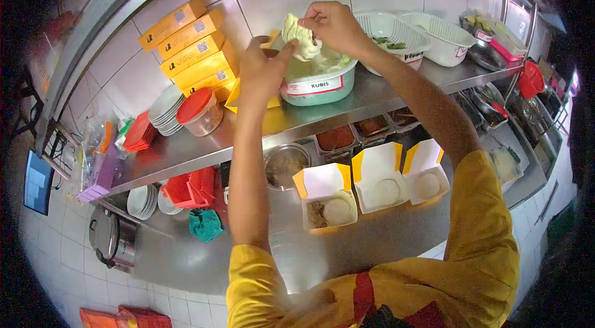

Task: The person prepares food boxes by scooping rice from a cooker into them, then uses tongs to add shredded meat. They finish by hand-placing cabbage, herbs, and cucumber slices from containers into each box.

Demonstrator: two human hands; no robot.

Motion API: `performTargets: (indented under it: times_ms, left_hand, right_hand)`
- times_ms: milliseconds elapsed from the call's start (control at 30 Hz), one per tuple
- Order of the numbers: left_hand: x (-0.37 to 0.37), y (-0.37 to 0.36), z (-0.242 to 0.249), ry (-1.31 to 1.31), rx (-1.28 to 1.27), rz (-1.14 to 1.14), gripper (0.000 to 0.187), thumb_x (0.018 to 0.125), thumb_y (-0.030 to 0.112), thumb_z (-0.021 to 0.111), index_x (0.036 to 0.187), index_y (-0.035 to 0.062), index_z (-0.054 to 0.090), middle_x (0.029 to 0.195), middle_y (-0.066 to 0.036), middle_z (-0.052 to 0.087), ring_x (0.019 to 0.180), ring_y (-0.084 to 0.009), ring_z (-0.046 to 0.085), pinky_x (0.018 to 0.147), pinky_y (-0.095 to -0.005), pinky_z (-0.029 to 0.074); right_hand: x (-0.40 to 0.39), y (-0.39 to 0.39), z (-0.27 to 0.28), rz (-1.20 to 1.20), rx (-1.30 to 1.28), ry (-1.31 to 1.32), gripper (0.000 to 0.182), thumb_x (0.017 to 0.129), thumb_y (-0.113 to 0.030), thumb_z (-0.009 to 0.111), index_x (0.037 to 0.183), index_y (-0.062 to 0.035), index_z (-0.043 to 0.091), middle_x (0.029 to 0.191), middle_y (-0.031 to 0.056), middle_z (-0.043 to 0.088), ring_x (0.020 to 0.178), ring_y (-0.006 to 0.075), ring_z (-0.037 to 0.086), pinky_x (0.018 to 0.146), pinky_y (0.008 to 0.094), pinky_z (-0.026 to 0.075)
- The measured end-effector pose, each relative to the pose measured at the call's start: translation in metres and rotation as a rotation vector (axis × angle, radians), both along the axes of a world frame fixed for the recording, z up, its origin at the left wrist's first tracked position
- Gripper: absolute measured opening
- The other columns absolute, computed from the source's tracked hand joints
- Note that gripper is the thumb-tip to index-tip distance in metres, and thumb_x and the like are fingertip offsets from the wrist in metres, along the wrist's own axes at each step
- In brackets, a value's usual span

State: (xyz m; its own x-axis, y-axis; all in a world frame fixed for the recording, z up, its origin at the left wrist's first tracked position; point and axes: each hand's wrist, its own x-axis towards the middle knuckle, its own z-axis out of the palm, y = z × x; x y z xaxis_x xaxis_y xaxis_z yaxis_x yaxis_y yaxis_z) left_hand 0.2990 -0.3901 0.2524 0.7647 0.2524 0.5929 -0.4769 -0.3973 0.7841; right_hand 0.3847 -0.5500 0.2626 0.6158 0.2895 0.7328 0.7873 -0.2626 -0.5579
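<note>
A pale green cabbage leaf (pixel 302 38) is held up above a light green basin (pixel 319 93) labelled "KUBIS". My left hand (pixel 263 62) grips the leaf's lower left side, thumb against it. At its right edge, the fingers of my right hand (pixel 334 25) pinch it. More pale leaf pieces lie inside the basin, partly hidden by the leaf and my hands. Down on the steel counter stand three open takeaway boxes with rice. The left box (pixel 330 198) also has brown food beside its rice; the middle box (pixel 379 179) and right box (pixel 426 173) show rice only.
Folded yellow boxes (pixel 195 46) are stacked on the shelf (pixel 186 149) at left, near a red-lidded tub (pixel 199 111) and plates (pixel 166 111). White baskets (pixel 443 36) stand to the right. Beneath the shelf are a metal pot (pixel 287 165), sauce trays (pixel 335 138) and a green cloth (pixel 205 224).
</note>
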Motion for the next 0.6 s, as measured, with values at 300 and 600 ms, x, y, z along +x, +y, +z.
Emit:
performTargets:
  times_ms: [300, 600]
  left_hand:
    - [0.03, 0.008, -0.004, 0.151, -0.095, -0.291, 0.02, 0.09, 0.017, 0.051, 0.105, 0.0041, 0.051, 0.074, -0.008, 0.06, 0.049, -0.0144, 0.055, 0.04, -0.0249, 0.039]
    - [0.032, 0.014, 0.001, 0.108, -0.179, -0.423, 0.026, 0.092, 0.022, 0.051, 0.109, 0.0029, 0.05, 0.081, -0.009, 0.061, 0.059, -0.0196, 0.06, 0.047, -0.0273, 0.045]
  right_hand:
    - [0.008, -0.007, -0.013, 0.582, 0.207, 0.451, 0.016, 0.08, 0.0, 0.06, 0.096, -0.0025, 0.058, 0.094, 0.0049, 0.058, 0.084, 0.01, 0.057, 0.074, 0.0241, 0.048]
    - [0.017, -0.008, -0.007, 0.102, -0.179, -0.079, 0.024, 0.076, -0.012, 0.067, 0.098, -0.0039, 0.061, 0.086, 0.0053, 0.06, 0.079, 0.0101, 0.054, 0.073, 0.0261, 0.045]
